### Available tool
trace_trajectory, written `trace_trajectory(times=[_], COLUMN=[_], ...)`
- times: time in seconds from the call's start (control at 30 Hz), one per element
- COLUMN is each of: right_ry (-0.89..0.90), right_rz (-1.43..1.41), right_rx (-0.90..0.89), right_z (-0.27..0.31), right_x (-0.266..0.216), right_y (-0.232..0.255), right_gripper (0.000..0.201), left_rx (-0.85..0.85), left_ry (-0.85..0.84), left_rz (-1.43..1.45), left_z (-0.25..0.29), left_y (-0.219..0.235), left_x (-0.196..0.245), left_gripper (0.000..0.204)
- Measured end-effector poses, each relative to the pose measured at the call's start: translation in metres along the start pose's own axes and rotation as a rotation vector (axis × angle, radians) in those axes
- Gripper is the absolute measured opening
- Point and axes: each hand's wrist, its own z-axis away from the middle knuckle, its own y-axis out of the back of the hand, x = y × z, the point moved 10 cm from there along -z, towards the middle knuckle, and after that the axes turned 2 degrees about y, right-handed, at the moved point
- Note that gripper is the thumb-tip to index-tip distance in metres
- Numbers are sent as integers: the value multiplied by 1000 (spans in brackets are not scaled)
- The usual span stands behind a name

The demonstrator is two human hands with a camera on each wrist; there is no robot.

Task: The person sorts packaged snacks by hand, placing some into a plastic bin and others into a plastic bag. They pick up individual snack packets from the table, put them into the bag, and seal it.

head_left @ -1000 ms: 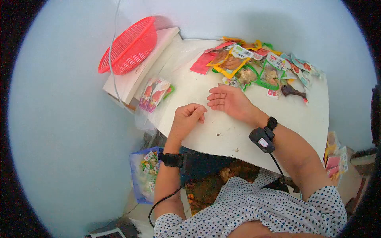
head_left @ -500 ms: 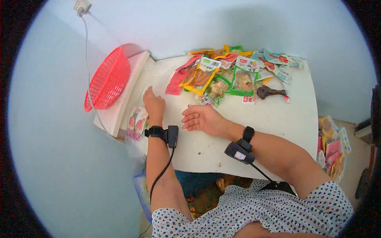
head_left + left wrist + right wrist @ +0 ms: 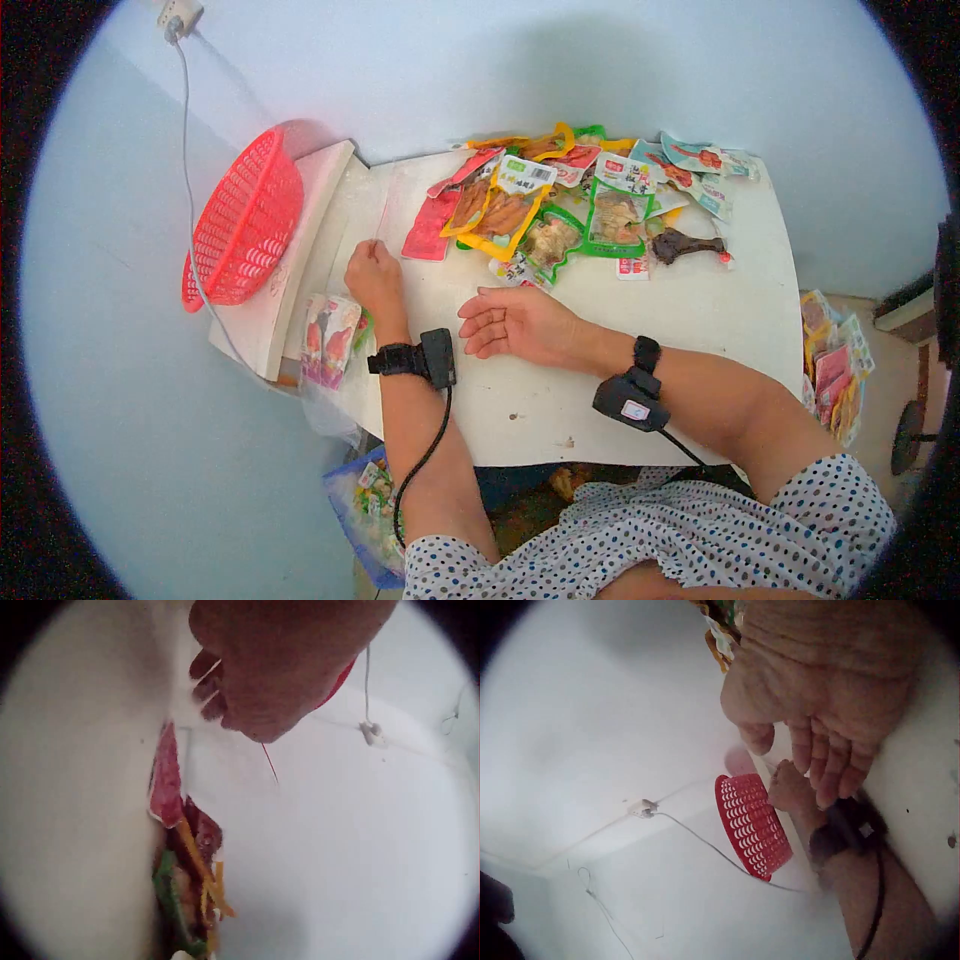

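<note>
My left hand [image 3: 377, 285] is at the left side of the white table, its fingertips pinching the near edge of a thin clear plastic bag [image 3: 388, 205] with a fine red line. In the left wrist view, the curled fingers [image 3: 214, 690] hide most of that edge. My right hand [image 3: 520, 325] hovers over the table's middle, palm turned left, fingers loosely bent and holding nothing. Just beyond it lies a pile of vacuum-packed foods, including a yellow-edged pack [image 3: 510, 210], a green-edged pack [image 3: 617, 215] and a red pack [image 3: 430, 228]. A dark packed drumstick [image 3: 685, 245] lies at the pile's right.
A red plastic basket [image 3: 245, 220] leans on a white box [image 3: 300, 250] at the left. Purple-and-white packs [image 3: 330, 340] lie near my left wrist. A blue bin [image 3: 350, 520] stands below the table; more packs [image 3: 835, 370] sit low at the right. A cable [image 3: 190, 180] hangs along the wall.
My left hand has reached forward and left from the middle of the table, and its fingers have closed on the clear bag. My right hand stays loosely open over the table.
</note>
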Motion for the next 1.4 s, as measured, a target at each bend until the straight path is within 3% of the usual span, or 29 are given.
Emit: trace_trajectory(times=[0.07, 0.17, 0.27, 0.4, 0.5, 0.6, 0.67, 0.77, 0.9, 1.0, 1.17, 1.3, 1.4], right_ry=[-8, -12, 37, 266, 391, 583, 596, 668, 773, 819, 871, 926, 922], right_rz=[1, -16, 43, 57, 137, 170, 149, 302, 597, 690, 756, 654, 552], right_rx=[0, 13, -4, -23, 242, 303, 248, 286, 478, 504, 448, 484, 337], right_z=[3, 4, 7, 11, 22, 37, 39, 44, 56, 61, 59, 64, 65], right_x=[-2, -5, -15, -61, -87, -112, -118, -134, -151, -155, -158, -171, -173], right_y=[-3, -1, -9, -11, 1, -22, -23, -17, -1, 2, 11, 11, -1], right_gripper=[37, 37, 42, 54, 62, 70, 66, 54, 26, 12, 16, 18, 11], left_rx=[-109, -415, -620, -794, -926, -1054, -1042, -1125, -1072, -977, -817, -634, -621], left_ry=[18, 357, 432, 399, 383, 335, 382, 266, 351, 440, 378, 452, 498], left_rz=[179, 1098, 1634, 2017, 2054, 1968, 1810, 1685, 1720, 1803, 1635, 1648, 1632], left_z=[-4, 2, 14, 21, 29, 38, 39, 42, 45, 43, 33, 21, 22], left_y=[5, -23, -11, 2, -5, -6, -21, -32, -35, -34, -34, -37, -39], left_x=[16, 16, 52, 76, 78, 93, 80, 76, 77, 72, 53, 29, 22], left_gripper=[14, 16, 24, 33, 36, 37, 38, 39, 38, 31, 17, 16, 13])
